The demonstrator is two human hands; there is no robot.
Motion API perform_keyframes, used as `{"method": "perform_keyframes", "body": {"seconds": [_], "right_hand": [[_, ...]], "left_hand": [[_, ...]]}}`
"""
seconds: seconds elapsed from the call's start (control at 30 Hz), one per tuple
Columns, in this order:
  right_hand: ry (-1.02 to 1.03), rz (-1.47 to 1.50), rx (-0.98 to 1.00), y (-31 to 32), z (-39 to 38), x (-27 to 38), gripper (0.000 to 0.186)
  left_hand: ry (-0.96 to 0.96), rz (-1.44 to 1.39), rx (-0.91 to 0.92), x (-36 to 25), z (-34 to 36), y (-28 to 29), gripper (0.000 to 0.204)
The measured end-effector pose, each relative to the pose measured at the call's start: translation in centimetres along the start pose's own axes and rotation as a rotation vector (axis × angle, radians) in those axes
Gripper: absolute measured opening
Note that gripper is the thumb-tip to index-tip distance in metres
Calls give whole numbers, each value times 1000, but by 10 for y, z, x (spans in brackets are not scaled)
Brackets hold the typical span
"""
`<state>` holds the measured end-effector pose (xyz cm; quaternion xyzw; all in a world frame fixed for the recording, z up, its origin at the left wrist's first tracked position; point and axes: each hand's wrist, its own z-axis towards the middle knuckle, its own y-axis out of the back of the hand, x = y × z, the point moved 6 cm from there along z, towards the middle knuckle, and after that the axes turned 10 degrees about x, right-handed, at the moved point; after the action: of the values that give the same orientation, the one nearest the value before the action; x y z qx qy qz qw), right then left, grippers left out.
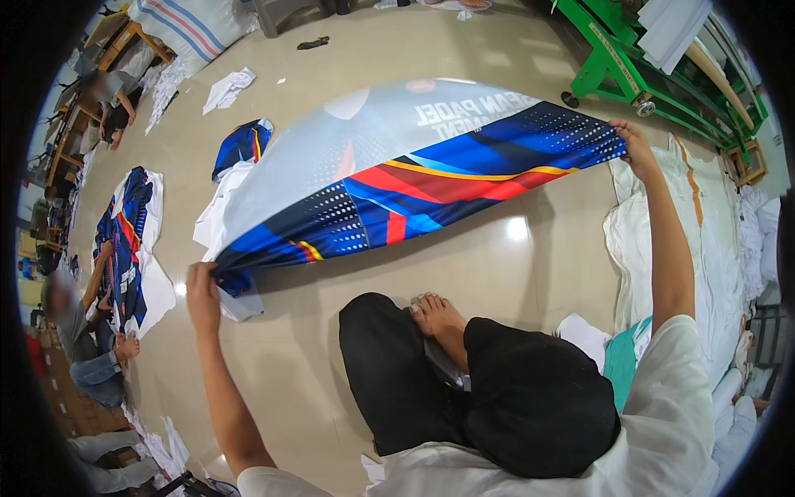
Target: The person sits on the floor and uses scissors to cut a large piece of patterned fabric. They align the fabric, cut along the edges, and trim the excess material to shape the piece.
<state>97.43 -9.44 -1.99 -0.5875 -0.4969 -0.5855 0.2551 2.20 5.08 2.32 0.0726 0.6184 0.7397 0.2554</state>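
A large printed jersey fabric piece (464, 186) is stretched wide in front of me, billowing up above the floor. Blue, red, black and yellow patterns with white dots cover its near strip, while the far part shows its pale reverse with the print faintly through. My left hand (204, 286) grips its near left corner. At the far right end, my right hand (634, 149) pinches the other corner with the arm reached out. Beneath its left end lie white cloth pieces (219, 203) and a folded blue printed piece (242, 147), partly covered.
My bent legs in black trousers (397, 373) are close in front. A green metal machine frame (613, 62) on wheels stands far right, with white cloth (662, 240) spread below it. Left, a seated person (87, 331) handles printed garments (128, 248). A striped sack (190, 29) stands far left.
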Motion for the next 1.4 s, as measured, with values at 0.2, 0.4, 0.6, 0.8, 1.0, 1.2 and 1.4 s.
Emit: {"method": "perform_keyframes", "body": {"seconds": [0.2, 0.4, 0.6, 0.8, 1.0, 1.2, 1.4], "right_hand": [[-209, -232, -69, -16, 21, -124, 22], [-107, -1036, -349, -42, 14, -160, 29], [455, -936, 46, -174, 13, -112, 31], [200, -1010, -102, -202, 16, -144, 48], [153, -1120, -264, -152, -59, -208, 70], [-160, -1164, -296, -145, -143, -228, 69], [173, -1020, -316, -126, -99, -189, 53]], "left_hand": [[27, -43, 295, -2, -23, -101, 33], [74, -166, 543, 3, -43, -142, 57], [200, -191, 477, 37, -50, -152, 41], [405, -625, 245, 43, -66, -130, 27], [353, -369, 550, -2, -81, -132, 19], [399, -285, 964, 18, -126, -163, 23], [72, -192, 409, -7, 2, -189, 34]]}}
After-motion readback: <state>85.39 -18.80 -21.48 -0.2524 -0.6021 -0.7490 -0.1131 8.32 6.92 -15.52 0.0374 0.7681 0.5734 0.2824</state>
